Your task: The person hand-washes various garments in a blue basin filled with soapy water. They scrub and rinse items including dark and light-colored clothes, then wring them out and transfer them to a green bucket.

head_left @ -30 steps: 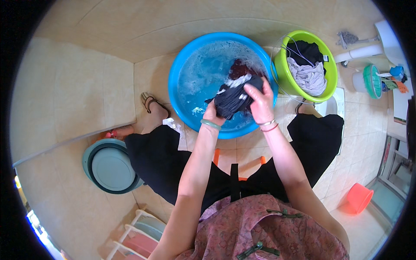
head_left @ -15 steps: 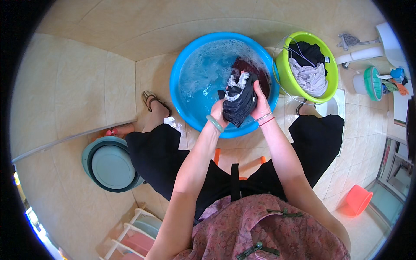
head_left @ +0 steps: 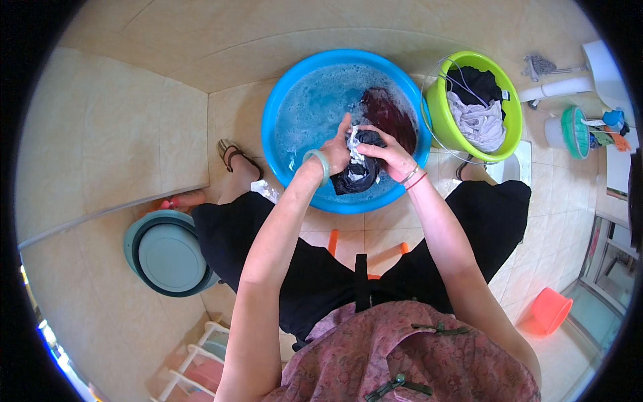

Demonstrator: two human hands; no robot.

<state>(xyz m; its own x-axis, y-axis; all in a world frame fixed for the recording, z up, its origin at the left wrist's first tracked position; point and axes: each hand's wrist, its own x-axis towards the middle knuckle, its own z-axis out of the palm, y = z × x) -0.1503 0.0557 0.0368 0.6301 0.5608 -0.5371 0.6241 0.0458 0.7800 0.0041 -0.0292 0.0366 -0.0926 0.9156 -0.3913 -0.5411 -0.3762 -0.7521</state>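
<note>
A wet black-and-white garment is bunched up over the near half of a blue basin of soapy water. My left hand grips its left side, with one digit pointing away from me. From the right, my right hand curls over the top of the bundle, fingers bent around it. The cloth hides some fingertips of both hands. Beyond my right hand, a dark red cloth lies in the water against the basin's right side.
A lime-green bucket with black and pale lilac clothes stands right of the basin. At left is a grey-green folding basin. An orange-red pail sits at lower right, a white rack at lower left. Orange stool legs show below the basin.
The garment has been bunched smaller and drawn a little lower. My right hand has turned from its side to over its top, and more of the dark red cloth shows.
</note>
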